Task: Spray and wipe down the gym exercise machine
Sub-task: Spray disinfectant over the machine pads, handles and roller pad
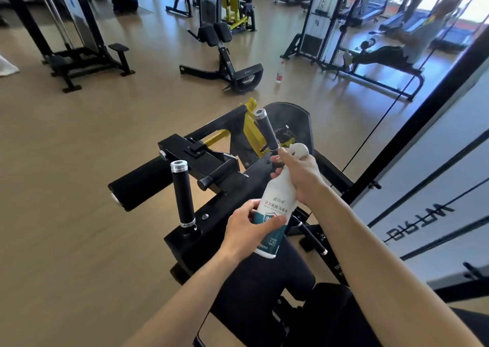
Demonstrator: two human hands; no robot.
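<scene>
A white spray bottle (276, 209) with a teal label is held over the black exercise machine (211, 161). My left hand (247, 230) grips the bottle's lower body. My right hand (299, 177) is wrapped round its neck and trigger, and a bunched white cloth (299, 149) sticks out above that hand. The nozzle points toward the far black handle (267, 129) with a silver cap. A second upright handle (182, 193) stands to the left, beside a black foam roller pad (143, 185). A faint mist hangs by the black and yellow plate (288, 127).
The machine's black seat pad (254, 288) lies below my arms. A tall black frame with a white panel (428, 188) rises close on the right. Other machines (225, 55), a plastic bottle (280, 72) on the wood floor and a person (397, 47) exercising are farther off.
</scene>
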